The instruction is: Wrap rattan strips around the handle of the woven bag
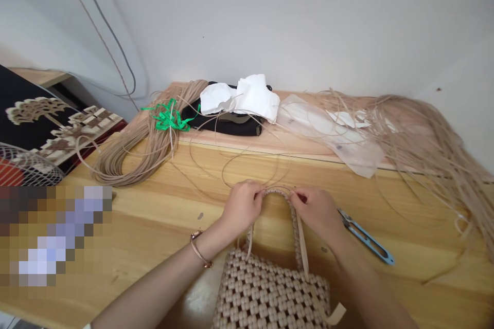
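A beige woven bag [270, 293] stands at the bottom middle of the head view, its arched handle [296, 231] wrapped in cord and rising toward me. My left hand [243, 203] is closed at the left of the arch, fingers pinched on the handle and a thin cord. On the right of the arch, my right hand [314, 211] pinches the handle and cord between thumb and fingers. Loops of thin beige cord [224, 164] spread over the table beyond both hands. A flat strip [337, 313] hangs loose from the bag's right side.
Blue thread snips [372, 244] lie right of my right hand. A coiled cord bundle [135, 164] with green ties [172, 115] sits at the left. Behind are a black pouch [231, 124], white paper [257, 97], clear plastic [358, 157] and loose strands [436, 133] along the wall.
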`<state>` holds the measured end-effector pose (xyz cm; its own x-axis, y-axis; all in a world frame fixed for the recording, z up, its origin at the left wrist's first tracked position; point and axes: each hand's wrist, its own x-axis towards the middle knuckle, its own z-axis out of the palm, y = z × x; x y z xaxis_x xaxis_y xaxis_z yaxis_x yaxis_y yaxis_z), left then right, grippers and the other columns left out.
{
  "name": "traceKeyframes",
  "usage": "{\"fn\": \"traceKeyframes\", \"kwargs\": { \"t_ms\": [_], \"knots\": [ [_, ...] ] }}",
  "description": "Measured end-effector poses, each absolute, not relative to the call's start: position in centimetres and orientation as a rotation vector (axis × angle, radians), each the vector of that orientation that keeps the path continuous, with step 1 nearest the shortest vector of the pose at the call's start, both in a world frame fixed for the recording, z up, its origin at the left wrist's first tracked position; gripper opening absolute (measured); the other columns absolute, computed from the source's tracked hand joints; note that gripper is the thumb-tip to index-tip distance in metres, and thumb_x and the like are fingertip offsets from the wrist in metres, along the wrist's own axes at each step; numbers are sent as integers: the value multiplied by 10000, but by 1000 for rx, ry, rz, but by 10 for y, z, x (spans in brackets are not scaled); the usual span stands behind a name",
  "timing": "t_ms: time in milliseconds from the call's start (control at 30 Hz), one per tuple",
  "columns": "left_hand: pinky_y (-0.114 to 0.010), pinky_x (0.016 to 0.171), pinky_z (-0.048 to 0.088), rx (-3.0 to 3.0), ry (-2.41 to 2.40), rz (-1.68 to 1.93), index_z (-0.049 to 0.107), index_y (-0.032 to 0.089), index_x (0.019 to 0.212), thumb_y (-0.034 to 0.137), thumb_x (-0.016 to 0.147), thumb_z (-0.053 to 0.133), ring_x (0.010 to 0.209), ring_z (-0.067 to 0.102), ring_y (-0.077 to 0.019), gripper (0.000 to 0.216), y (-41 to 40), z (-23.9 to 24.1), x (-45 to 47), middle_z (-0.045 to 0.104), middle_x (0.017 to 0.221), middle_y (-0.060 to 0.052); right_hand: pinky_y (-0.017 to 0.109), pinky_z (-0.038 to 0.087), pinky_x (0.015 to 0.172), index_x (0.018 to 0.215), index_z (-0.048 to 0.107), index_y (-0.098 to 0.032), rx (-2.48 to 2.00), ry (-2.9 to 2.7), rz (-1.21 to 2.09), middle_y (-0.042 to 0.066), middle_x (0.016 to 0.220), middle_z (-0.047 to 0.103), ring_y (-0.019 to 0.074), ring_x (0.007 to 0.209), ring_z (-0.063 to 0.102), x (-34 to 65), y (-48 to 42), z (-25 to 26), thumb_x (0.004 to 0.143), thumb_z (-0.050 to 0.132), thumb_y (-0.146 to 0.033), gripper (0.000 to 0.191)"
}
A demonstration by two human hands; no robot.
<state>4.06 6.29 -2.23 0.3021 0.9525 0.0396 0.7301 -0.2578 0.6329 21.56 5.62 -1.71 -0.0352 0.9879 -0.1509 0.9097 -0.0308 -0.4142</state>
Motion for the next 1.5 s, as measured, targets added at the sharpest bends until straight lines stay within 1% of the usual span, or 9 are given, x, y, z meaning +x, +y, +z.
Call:
{"fn": "traceKeyframes", "kwargs": {
  "t_ms": [400, 667, 767, 833, 933, 1033, 1167, 1333, 1500],
  "knots": [
    [-237, 603, 377, 2105, 1486, 578, 696, 148, 720, 95, 823, 485, 651, 568, -154, 242, 62, -24, 42, 645, 664, -49, 243, 227, 522, 516, 435, -176, -1994, -2095, 711, 2, 515, 482, 135, 540, 438, 223, 61, -16, 794, 392, -297, 306],
    [-243, 628, 402, 2074, 1507, 585, 706, 146, 765, 90, 829, 479, 668, 582, -157, 242, 61, -27, 43, 657, 697, -53, 251, 250, 536, 579, 504, -174, -1851, -2293, 804, 16, 580, 558, 146, 571, 469, 232, 67, -11, 861, 377, -334, 348],
    [-249, 641, 410, 2068, 1514, 577, 701, 137, 754, 80, 826, 477, 686, 586, -164, 241, 61, -26, 44, 657, 703, -59, 254, 299, 560, 686, 596, -172, -1791, -2346, 851, 29, 656, 609, 158, 615, 510, 232, 72, -7, 876, 389, -348, 331],
    [-250, 650, 412, 2064, 1516, 575, 703, 139, 784, 71, 825, 475, 704, 589, -166, 241, 60, -25, 44, 661, 720, -59, 257, 341, 594, 835, 650, -175, -1731, -2355, 876, 39, 764, 651, 167, 672, 543, 229, 76, -4, 875, 416, -338, 288],
    [-252, 654, 410, 2061, 1517, 570, 703, 138, 819, 69, 831, 469, 713, 588, -166, 244, 58, -22, 44, 663, 739, -62, 261, 390, 666, 994, 657, -182, -1601, -2418, 870, 48, 917, 676, 176, 773, 579, 220, 84, 1, 864, 473, -284, 247],
    [-252, 637, 401, 2059, 1522, 569, 702, 131, 810, 76, 837, 468, 688, 578, -161, 242, 58, -21, 44, 652, 724, -63, 260, 405, 722, 932, 681, -184, -1478, -2624, 791, 51, 917, 685, 183, 831, 598, 207, 92, 8, 884, 471, -238, 222],
    [-253, 629, 404, 2038, 1533, 590, 703, 125, 813, 86, 841, 471, 677, 578, -160, 238, 58, -20, 45, 640, 717, -65, 258, 408, 699, 822, 695, -157, -1485, -2814, 706, 88, 862, 694, 196, 810, 618, 195, 97, 15, 892, 448, -188, 259],
    [-266, 664, 418, 2011, 1549, 494, 697, 156, 855, 105, 849, 450, 727, 600, -174, 252, 54, -14, 44, 667, 774, -67, 264, 406, 672, 834, 700, -149, -1510, -2903, 616, 108, 861, 694, 207, 812, 625, 195, 95, 18, 883, 430, -140, 274],
    [-248, 602, 387, 1950, 1546, 364, 653, 161, 734, 122, 843, 427, 654, 584, -158, 254, 36, -5, 34, 663, 723, -48, 285, 388, 635, 790, 690, -172, -1608, -2975, 493, 77, 841, 697, 218, 780, 627, 200, 95, 18, 913, 415, -190, 302]
  ]
}}
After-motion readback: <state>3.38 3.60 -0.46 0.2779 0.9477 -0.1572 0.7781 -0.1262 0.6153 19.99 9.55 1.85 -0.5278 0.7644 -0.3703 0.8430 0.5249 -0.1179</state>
